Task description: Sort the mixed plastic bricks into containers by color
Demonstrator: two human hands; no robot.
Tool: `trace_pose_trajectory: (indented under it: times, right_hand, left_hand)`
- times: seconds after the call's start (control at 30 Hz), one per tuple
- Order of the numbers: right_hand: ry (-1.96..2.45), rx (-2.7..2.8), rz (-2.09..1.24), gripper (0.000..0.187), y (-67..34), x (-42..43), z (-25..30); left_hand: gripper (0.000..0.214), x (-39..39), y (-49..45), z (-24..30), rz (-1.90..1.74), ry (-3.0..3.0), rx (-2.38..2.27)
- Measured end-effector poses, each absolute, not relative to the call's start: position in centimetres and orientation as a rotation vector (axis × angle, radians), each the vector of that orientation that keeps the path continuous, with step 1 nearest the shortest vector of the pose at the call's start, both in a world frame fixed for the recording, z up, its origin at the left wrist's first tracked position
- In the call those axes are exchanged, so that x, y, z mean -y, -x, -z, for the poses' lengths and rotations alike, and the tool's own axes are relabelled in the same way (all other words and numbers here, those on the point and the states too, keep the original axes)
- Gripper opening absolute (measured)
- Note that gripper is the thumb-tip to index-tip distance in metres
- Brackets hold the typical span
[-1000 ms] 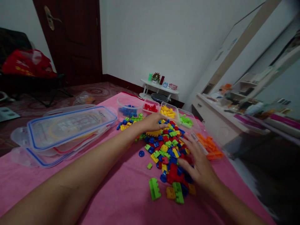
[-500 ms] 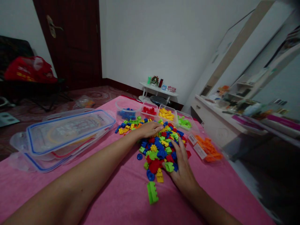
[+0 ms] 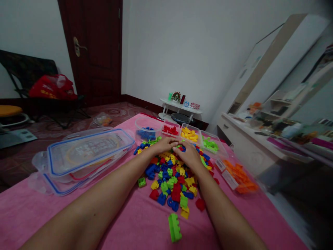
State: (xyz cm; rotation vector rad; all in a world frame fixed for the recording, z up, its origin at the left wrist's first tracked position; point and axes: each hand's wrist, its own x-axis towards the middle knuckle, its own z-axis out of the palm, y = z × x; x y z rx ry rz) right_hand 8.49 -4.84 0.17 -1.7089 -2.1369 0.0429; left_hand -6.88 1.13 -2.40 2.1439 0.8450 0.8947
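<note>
Two hands; left hand [image 3: 164, 145], right hand [image 3: 187, 154]; half-curled over brick pile [image 3: 171, 181]; anything held: cannot tell

Your bare left forearm [image 3: 111, 194], broad and smooth at its near end, narrows to a slim bare wrist [image 3: 154, 150] and carries one tiny round spot [image 3: 95, 215] on its near part, while your bare right forearm [image 3: 221, 208] tapers likewise, and your bare left hand [image 3: 164, 144] and bare right hand [image 3: 189, 153] both have slender fingers [image 3: 172, 139].
</note>
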Motion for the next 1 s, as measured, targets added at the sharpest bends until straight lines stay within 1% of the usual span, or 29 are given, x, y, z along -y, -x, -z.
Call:
trace_pose_trajectory:
  times: [0.1, 0.17, 0.23, 0.3, 0.4, 0.47, 0.53, 0.63, 0.7, 0.8, 0.9, 1.0]
  right_hand:
    - [1.745, 2.177, 0.006, 0.047, -8.6, 5.6, -0.3]
    - [1.75, 2.193, 0.136, 0.054, -8.4, 6.8, -0.6]
    - [1.691, 2.185, 0.283, 0.056, -7.8, 8.1, -1.2]
    - [1.568, 2.232, 0.301, 0.048, -6.8, 9.6, -1.9]
    - [1.452, 2.453, 0.084, 0.034, -5.1, 11.5, -2.4]
    - [1.474, 2.593, -0.002, 0.03, -4.3, 12.4, -2.3]
    - [1.526, 2.668, 0.02, 0.025, -3.9, 12.7, -2.1]
    - [1.589, 2.675, 0.08, 0.014, -4.2, 12.5, -1.8]
    - [1.625, 2.665, 0.086, 0.01, -4.5, 12.2, -1.8]
    - [1.632, 2.613, 0.119, 0.014, -4.5, 12.2, -1.8]
    - [1.507, 2.559, 0.134, 0.017, -3.8, 12.6, -1.4]
    - [1.384, 2.543, 0.122, 0.029, -2.8, 13.1, -0.6]
  left_hand:
    - [0.041, -1.1, 6.9, 2.6, -0.897, -2.128, -0.89]
    - [0.043, -1.0, 6.9, 2.6, -0.897, -2.121, -0.903]
    - [0.043, -1.0, 7.0, 2.6, -0.913, -2.122, -0.875]
    - [0.042, -1.1, 7.1, 2.9, -0.925, -2.113, -0.835]
    - [0.042, -1.3, 7.2, 3.3, -0.93, -2.086, -0.85]
    - [0.042, -1.3, 7.1, 3.4, -0.936, -2.089, -0.901]
    - [0.041, -1.1, 7.1, 3.3, -0.94, -2.109, -0.923]
    - [0.04, -0.7, 7.0, 3.0, -0.95, -2.113, -0.946]
    - [0.041, -0.6, 7.0, 2.8, -0.942, -2.102, -0.954]
    - [0.042, -0.8, 7.0, 3.0, -0.923, -2.088, -0.931]
    - [0.043, -1.4, 7.0, 3.5, -0.933, -2.077, -0.905]
    - [0.042, -1.7, 7.0, 3.8, -0.939, -2.063, -0.899]
